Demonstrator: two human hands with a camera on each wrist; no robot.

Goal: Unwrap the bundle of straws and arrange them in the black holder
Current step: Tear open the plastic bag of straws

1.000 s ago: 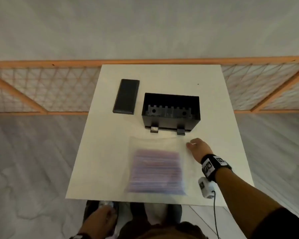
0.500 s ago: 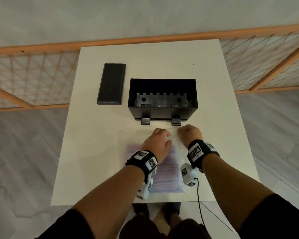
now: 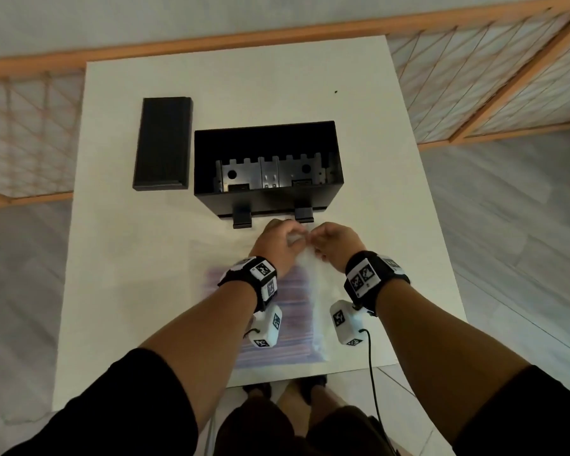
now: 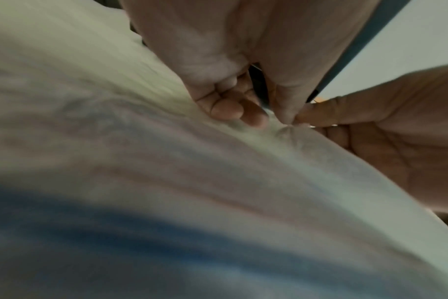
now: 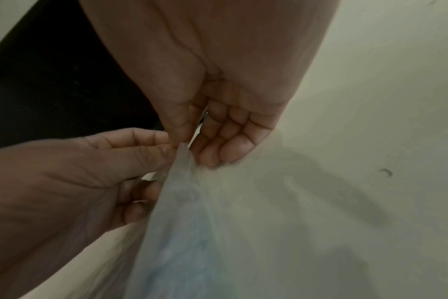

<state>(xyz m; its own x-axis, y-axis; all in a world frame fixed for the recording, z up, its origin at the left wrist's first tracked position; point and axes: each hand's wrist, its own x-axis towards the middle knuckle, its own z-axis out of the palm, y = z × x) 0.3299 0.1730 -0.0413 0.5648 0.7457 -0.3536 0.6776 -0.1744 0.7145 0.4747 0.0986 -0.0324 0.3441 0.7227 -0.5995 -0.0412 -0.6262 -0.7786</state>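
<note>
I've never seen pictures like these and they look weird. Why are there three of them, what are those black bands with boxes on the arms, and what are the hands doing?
No machine here, just a person with little cameras strapped on. The big picture comes from a camera on the head, looking down at a white table. The two blurry close-ups come from the white camera boxes hanging under the black wristbands, one on each wrist, looking along the fingers.

On the table stands a black holder, open on top, with its black lid lying flat beside it. Nearer the person lies a clear plastic bag full of striped straws.

The left hand and the right hand both pinch the bag's top edge, right next to each other, probably to pull it open. No straws are out yet.
</note>
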